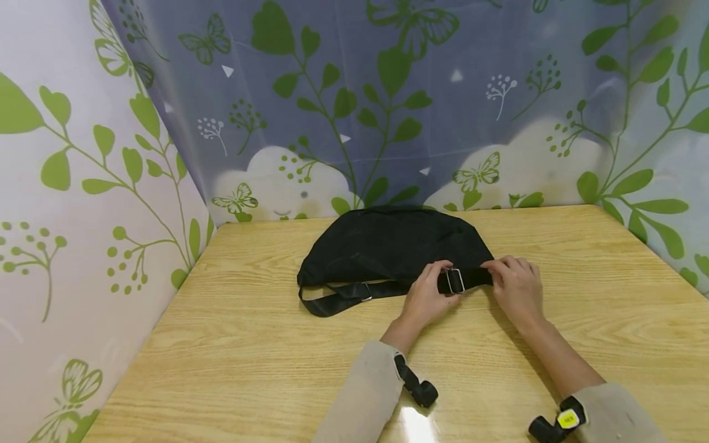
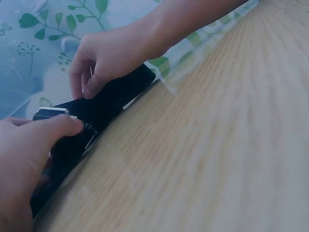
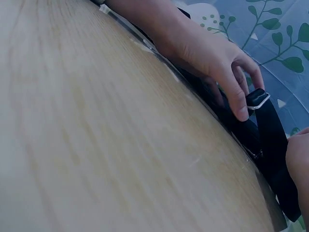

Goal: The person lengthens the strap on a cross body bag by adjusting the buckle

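Note:
A black waist bag (image 1: 388, 243) lies on the wooden table, its strap (image 1: 332, 301) running along the near side. My left hand (image 1: 426, 298) pinches the strap beside a silver metal buckle (image 1: 455, 280), thumb and fingers on either side. Just right of the buckle, my right hand (image 1: 517, 289) pinches the strap near the bag's right end. Between the hands the strap is held up off the table. The left wrist view shows the left thumb close to the buckle (image 2: 54, 111). In the right wrist view, the right hand (image 3: 300, 159) is mostly cut off at the edge.
A second metal strap fitting (image 1: 366, 291) sits left of the hands. The light wooden table (image 1: 249, 369) reaches to a patterned cloth backdrop (image 1: 343, 123) behind the bag, with another printed cloth (image 1: 83, 203) at the left. Each wrist wears a black camera mount (image 1: 421, 391).

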The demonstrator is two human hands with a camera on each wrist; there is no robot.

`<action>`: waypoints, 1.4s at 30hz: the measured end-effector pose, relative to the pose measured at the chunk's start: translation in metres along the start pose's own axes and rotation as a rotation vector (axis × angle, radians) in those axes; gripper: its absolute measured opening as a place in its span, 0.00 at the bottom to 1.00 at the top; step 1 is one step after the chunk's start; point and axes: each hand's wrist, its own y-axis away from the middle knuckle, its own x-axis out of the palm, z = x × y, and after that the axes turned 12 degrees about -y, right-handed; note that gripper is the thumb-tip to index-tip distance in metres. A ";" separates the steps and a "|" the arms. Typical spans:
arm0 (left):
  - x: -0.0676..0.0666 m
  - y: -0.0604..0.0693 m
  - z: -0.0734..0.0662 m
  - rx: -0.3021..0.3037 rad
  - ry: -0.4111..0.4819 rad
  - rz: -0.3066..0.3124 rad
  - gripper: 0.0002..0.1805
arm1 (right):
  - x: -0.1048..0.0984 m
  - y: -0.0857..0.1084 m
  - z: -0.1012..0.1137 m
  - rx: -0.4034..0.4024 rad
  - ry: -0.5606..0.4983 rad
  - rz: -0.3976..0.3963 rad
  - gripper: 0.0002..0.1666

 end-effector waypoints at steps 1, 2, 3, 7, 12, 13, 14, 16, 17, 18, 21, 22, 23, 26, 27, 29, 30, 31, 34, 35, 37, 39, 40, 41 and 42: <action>0.000 0.000 0.000 -0.009 -0.013 0.020 0.32 | 0.000 0.000 0.000 -0.002 0.003 -0.002 0.07; 0.000 0.000 -0.001 -0.018 -0.027 0.039 0.32 | 0.000 0.000 0.000 -0.004 0.007 -0.002 0.07; 0.000 0.000 -0.001 -0.024 -0.043 0.055 0.32 | 0.000 0.000 -0.001 -0.007 0.009 -0.001 0.08; -0.001 0.001 -0.001 -0.012 -0.104 0.066 0.30 | -0.001 -0.001 0.000 -0.037 -0.010 0.010 0.09; -0.001 0.001 -0.001 0.005 -0.135 0.061 0.30 | 0.001 -0.002 0.002 -0.144 -0.161 0.086 0.14; -0.001 0.001 -0.001 0.009 -0.141 0.059 0.30 | 0.002 -0.003 0.003 -0.170 -0.201 0.120 0.17; -0.001 0.001 -0.001 0.013 -0.150 0.057 0.30 | 0.003 -0.002 0.004 -0.191 -0.237 0.160 0.20; -0.001 0.002 0.000 0.033 -0.177 0.046 0.29 | 0.004 -0.002 0.005 -0.223 -0.284 0.238 0.27; -0.001 0.002 0.000 0.047 -0.193 0.036 0.29 | 0.004 -0.001 0.006 -0.229 -0.299 0.270 0.30; -0.002 0.002 0.000 0.063 -0.209 0.027 0.29 | 0.005 -0.001 0.007 -0.233 -0.301 0.294 0.33; -0.002 0.003 0.001 0.102 -0.248 0.005 0.29 | 0.005 0.000 0.008 -0.237 -0.303 0.329 0.35; -0.002 0.003 0.002 0.111 -0.258 -0.001 0.28 | 0.005 0.001 0.008 -0.236 -0.305 0.333 0.35; -0.002 0.003 0.002 0.112 -0.263 -0.003 0.28 | 0.005 0.001 0.008 -0.237 -0.308 0.336 0.35; -0.001 0.003 0.002 0.095 -0.274 -0.004 0.28 | 0.005 0.001 0.007 -0.242 -0.318 0.353 0.37; 0.000 0.003 0.003 0.086 -0.273 -0.002 0.28 | 0.005 0.001 0.007 -0.242 -0.318 0.357 0.38; 0.000 0.003 0.002 0.063 -0.261 0.000 0.27 | 0.006 0.001 0.006 -0.239 -0.311 0.363 0.39; 0.001 0.003 0.002 0.049 -0.249 0.003 0.27 | 0.006 0.001 0.006 -0.235 -0.304 0.364 0.39; 0.001 0.003 0.002 0.034 -0.236 0.003 0.25 | 0.006 0.002 0.006 -0.229 -0.295 0.365 0.39; 0.001 0.002 0.002 -0.022 -0.187 -0.003 0.19 | 0.006 0.002 0.006 -0.211 -0.256 0.358 0.39; 0.001 0.001 0.002 -0.040 -0.170 -0.008 0.17 | 0.006 0.002 0.006 -0.205 -0.244 0.356 0.39; 0.001 0.001 0.002 -0.063 -0.149 -0.029 0.12 | 0.006 0.002 0.006 -0.195 -0.223 0.354 0.39; 0.001 0.000 0.003 -0.071 -0.136 -0.050 0.09 | 0.005 0.001 0.006 -0.194 -0.213 0.355 0.40; 0.001 0.000 0.003 -0.068 -0.133 -0.062 0.08 | 0.005 0.001 0.005 -0.195 -0.209 0.356 0.40; 0.001 0.000 0.003 -0.063 -0.131 -0.075 0.08 | 0.005 0.001 0.005 -0.198 -0.208 0.359 0.41; 0.000 0.000 0.003 -0.056 -0.129 -0.086 0.08 | 0.005 0.001 0.005 -0.203 -0.208 0.361 0.42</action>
